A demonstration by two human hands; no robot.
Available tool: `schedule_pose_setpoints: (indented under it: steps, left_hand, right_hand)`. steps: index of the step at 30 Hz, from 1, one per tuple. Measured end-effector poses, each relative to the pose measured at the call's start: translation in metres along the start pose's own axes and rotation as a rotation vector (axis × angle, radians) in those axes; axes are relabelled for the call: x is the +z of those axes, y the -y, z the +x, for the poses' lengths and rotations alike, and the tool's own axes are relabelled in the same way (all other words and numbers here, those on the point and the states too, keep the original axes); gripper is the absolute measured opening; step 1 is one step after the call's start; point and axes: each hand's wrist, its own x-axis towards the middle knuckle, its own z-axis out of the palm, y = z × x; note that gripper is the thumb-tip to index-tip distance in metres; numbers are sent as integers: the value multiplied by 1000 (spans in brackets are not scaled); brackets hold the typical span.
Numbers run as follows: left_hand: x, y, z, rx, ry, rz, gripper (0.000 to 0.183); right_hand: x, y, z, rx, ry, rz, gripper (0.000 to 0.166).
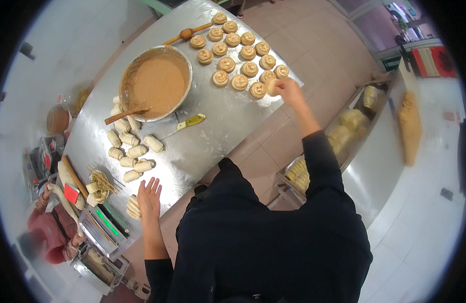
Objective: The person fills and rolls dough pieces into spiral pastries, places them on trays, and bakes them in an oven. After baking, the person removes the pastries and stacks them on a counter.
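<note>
My right hand point(290, 91) is at the table's right edge, its fingers closed on a coiled dough bun point(272, 87) beside the rows of similar spiral buns point(239, 82). My left hand point(149, 197) is spread with nothing in it, next to a twisted dough piece point(133, 207) at the near edge. Beyond it lie several rolled dough pieces point(136, 151). A big metal bowl point(189, 81) of brown paste point(157, 85) holds a wooden utensil point(127, 113). Below the bowl is a knife with a yellowish handle point(191, 121).
The metal table point(202, 151) also bears a wooden rolling pin point(187, 33), a scale point(102, 231) and a bowl of filling with chopsticks point(99, 187). A co-worker point(53, 231) handles long dough at the far left. Trays with wrapped food point(298, 174) stand at the right.
</note>
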Motion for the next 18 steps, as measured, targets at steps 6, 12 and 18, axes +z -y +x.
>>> schedule_pose_setpoints:
  steps: [6,12,18]
  left_hand:
    - [-46,7,-17,-45,-110,-161,54]
    - [-111,18,-46,72,-126,-294,53]
    - [-175,4,-25,93,-320,-480,32]
  right_hand:
    - [73,-109,40,165,-181,-497,20]
    - [25,-51,27,-190,-357,-151,38]
    - [123,27,-14,-20,79,67,29]
